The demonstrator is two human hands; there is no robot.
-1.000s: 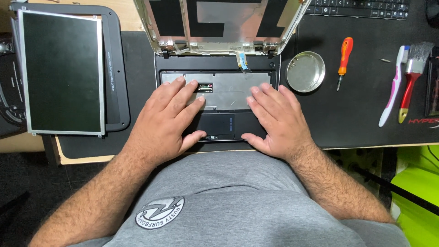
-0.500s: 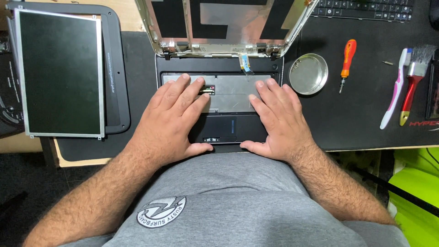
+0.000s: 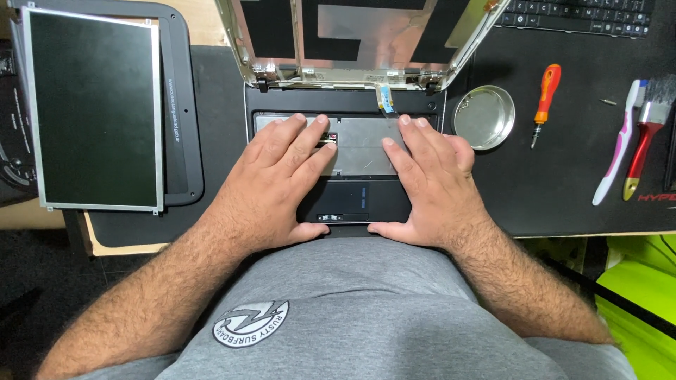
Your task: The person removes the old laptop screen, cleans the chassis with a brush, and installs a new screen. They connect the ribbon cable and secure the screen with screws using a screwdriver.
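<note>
I have my left hand (image 3: pixel 278 179) and right hand (image 3: pixel 429 179) flat, fingers spread, gripping nothing, on the laptop base (image 3: pixel 348 165) at the desk's (image 3: pixel 563 190) near edge. Judged step: seating the palmrest. Next move requires even downward pressure along its edges.

Both hands lay flat on the stripped laptop base (image 3: pixel 346 151): left hand (image 3: pixel 278 186) over its left half, right hand (image 3: pixel 431 183) over its right. Bare lid shell (image 3: pixel 352 42) stood open behind. Removed screen panel (image 3: pixel 95 109) lay left; metal dish (image 3: pixel 483 117), orange screwdriver (image 3: pixel 543 98), probably a brush (image 3: pixel 644 137) right.
</note>
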